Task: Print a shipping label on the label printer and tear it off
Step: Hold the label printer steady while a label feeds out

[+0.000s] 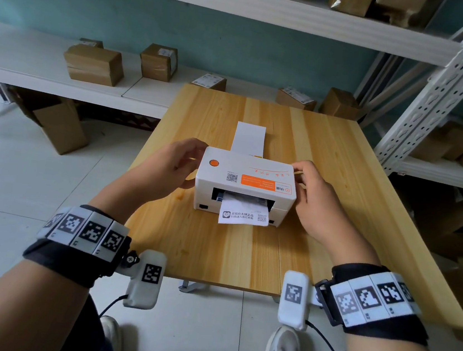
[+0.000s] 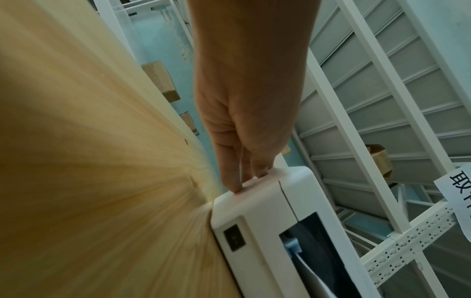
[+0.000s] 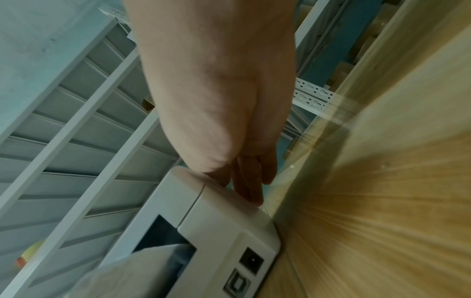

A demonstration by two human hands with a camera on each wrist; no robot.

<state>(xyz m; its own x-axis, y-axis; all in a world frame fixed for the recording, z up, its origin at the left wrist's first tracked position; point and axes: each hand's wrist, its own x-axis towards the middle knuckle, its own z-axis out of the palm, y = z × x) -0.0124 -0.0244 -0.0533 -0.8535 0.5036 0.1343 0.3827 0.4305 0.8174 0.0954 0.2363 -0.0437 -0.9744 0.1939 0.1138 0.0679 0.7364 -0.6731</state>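
Observation:
The white label printer (image 1: 246, 177) stands mid-table with an orange button (image 1: 213, 162) on its lid. A printed label (image 1: 244, 213) hangs out of its front slot, still joined to the strip inside. Blank label stock (image 1: 249, 138) runs out behind it. My left hand (image 1: 173, 165) lies against the printer's left side; in the left wrist view its straight fingers (image 2: 230, 177) press on the casing (image 2: 267, 231). My right hand (image 1: 314, 203) lies against the right side, fingers (image 3: 248, 181) flat on the casing (image 3: 216, 221). Neither hand touches the label (image 3: 142, 268).
The wooden table (image 1: 215, 246) has bare room in front of the printer. Cardboard boxes (image 1: 93, 65) sit on a white shelf behind, and a white metal rack (image 1: 445, 85) stands at the right. An open box (image 1: 58, 125) lies on the tiled floor at the left.

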